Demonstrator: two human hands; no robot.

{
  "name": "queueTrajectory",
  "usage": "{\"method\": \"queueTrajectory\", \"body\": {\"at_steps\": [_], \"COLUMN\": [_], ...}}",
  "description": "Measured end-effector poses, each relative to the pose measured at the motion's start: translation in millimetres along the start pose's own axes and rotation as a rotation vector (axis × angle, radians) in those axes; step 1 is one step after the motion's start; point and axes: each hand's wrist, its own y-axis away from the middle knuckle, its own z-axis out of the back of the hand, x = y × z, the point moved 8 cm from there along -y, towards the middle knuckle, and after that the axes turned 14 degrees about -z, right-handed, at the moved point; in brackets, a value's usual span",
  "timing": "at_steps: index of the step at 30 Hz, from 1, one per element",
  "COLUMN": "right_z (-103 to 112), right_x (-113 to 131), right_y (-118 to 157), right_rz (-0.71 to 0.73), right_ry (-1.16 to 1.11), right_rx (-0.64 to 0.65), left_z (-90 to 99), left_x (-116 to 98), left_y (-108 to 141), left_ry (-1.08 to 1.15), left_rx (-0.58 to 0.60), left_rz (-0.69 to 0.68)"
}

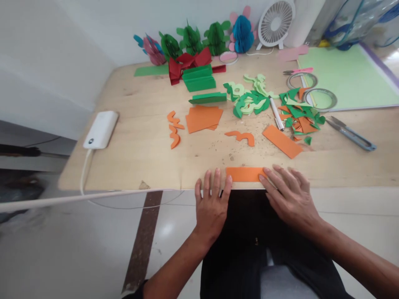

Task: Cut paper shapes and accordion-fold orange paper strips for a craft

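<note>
Left hand (212, 209), fingers apart, and right hand (288, 195), fingers slightly spread, are laid at either end of an orange strip (245, 174) by the table (134, 153)'s front edge.
The strip is apparently pressed so that it lies flat. Mid-table, orange sheets (202, 119) are stacked; table-right, scraps (307, 124) are heaped, likely kept aside; back right, clear plastic (352, 20) is seen, its contents unclear.

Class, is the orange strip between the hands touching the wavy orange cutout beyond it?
Apart: the head view shows a band of wooden table between the strip and the cutout.
</note>
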Motion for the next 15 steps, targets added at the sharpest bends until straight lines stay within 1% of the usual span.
{"method": "queueTrajectory", "body": {"at_steps": [4, 8, 10, 12, 13, 15], "right_z": [1, 5, 10, 17, 21, 27], "right_x": [0, 2, 2, 0, -3, -10], "right_y": [0, -1, -4, -10, -14, -27], "right_rz": [-0.005, -0.034, -0.047, -0.065, -0.079, -0.108], "right_ry": [-0.002, -0.054, -0.110, -0.171, -0.197, -0.231], "right_rx": [-0.006, -0.005, -0.022, -0.064, -0.089, -0.133], "left_z": [1.4, 10.5, 20.6, 30.3, 33.9, 37.6], "left_x": [6, 10, 12, 15, 15, 12], "left_y": [7, 8, 4, -6, -12, -27], "left_ry": [-0.009, 0.117, 0.200, 0.252, 0.268, 0.285], "left_rx": [0.038, 0.091, 0.065, 0.018, -0.008, -0.059], "left_rz": [0.027, 0.046, 0.063, 0.073, 0.054, -0.033]}}
